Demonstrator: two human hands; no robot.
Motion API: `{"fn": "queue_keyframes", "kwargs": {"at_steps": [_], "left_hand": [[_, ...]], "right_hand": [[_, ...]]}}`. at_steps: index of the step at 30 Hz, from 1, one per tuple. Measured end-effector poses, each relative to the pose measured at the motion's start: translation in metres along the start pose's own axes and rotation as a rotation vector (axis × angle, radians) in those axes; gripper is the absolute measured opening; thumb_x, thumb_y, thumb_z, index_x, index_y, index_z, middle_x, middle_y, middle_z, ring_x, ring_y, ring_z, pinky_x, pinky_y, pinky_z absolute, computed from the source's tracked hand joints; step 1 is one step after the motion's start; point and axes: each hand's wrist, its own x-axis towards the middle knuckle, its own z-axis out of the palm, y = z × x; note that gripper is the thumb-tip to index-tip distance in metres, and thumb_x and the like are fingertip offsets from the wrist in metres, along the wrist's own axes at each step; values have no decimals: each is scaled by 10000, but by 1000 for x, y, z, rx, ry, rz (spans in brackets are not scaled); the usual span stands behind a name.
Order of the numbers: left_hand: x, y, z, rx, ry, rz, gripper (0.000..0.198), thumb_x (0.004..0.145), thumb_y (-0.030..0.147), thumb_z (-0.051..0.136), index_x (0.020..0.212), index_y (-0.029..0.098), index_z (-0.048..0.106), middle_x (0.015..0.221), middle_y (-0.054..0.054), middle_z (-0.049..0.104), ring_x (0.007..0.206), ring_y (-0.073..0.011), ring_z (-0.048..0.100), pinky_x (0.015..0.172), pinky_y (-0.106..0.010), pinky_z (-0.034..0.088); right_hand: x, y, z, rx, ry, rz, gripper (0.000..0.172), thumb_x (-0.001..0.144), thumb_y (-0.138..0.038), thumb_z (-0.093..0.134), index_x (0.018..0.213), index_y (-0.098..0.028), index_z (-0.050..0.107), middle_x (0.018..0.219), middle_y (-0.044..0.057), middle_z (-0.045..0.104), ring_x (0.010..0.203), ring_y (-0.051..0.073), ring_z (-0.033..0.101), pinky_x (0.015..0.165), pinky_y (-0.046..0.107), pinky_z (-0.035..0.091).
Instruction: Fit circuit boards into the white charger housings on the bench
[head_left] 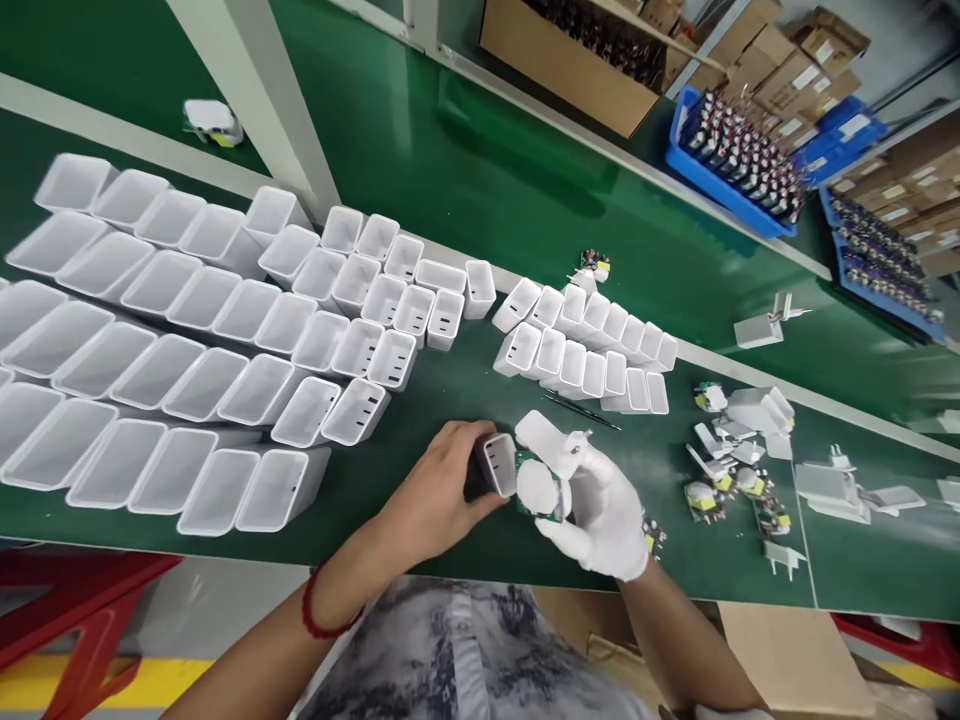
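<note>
My left hand, bare, is closed around a small white plastic housing with dark slots inside, its open end tilted toward the other hand. My right hand, in a white glove, grips a circuit board with a round-cornered white piece on its face. A white plug cover sits at the same fingers, just above the board. Housing and board are almost touching; whether they meet I cannot tell. Behind the hands, dark tweezers lie on the green bench.
Rows of white housings stand open end up at the left. Shorter rows stand behind my hands. Loose boards and plug parts lie at the right. A blue tray of components and a cardboard box stand on the shelf.
</note>
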Motion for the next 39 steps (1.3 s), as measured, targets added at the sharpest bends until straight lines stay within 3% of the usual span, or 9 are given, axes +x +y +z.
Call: {"fn": "queue_keyframes", "kwargs": {"at_steps": [3,8,14,21,26,31,39], "left_hand": [[5,-6,-2,-55,-11,47,553,843,216,669,1330,230,407,1304,-111,529,1229,-260,544,1043,-429,479],[8,-8,-8,-78,-15,88,563,854,195,642,1360,234,396,1318,-98,535,1250,-246,535,1076,-410,456],[9,-8,-9,-98,-38,90,558,842,148,608,1358,235,416,1322,-92,548,1279,-242,517,1068,-390,468],[10,-7,-11,-95,-44,57,535,820,138,614,1325,238,467,1293,-83,562,1214,-247,567,1001,-364,526],[12,-6,-13,-124,-73,55,559,829,115,601,1348,262,455,1283,-62,572,1221,-229,558,938,-314,558],[13,-6,-14,-117,-72,62,555,819,106,610,1335,253,472,1297,-68,579,1249,-243,540,992,-353,535],[13,-8,-14,-126,-97,50,553,820,93,591,1329,261,456,1282,-60,567,1285,-220,490,1012,-323,513]], "right_hand": [[10,4,-1,-135,-32,-42,401,737,-224,798,1074,-293,592,822,-22,641,739,182,605,881,397,522],[24,8,-2,-266,-55,-92,457,750,-168,760,1160,-268,585,1016,35,648,957,222,615,948,403,507],[21,11,-1,-276,-54,-35,495,760,-189,758,1205,-287,565,1103,57,639,964,235,615,939,424,520],[37,-2,6,-233,-186,-29,343,788,-159,711,1071,-282,563,795,-10,595,741,183,574,832,394,527],[42,-3,7,-200,-207,-54,382,792,-99,671,1108,-276,547,779,-26,570,708,158,550,815,380,515],[41,-3,8,-227,-205,-50,335,800,-106,657,1075,-263,546,811,-6,582,721,164,569,800,387,527],[45,-9,10,-293,-209,-29,245,787,-126,658,969,-265,570,785,2,603,762,199,622,839,422,535]]}}
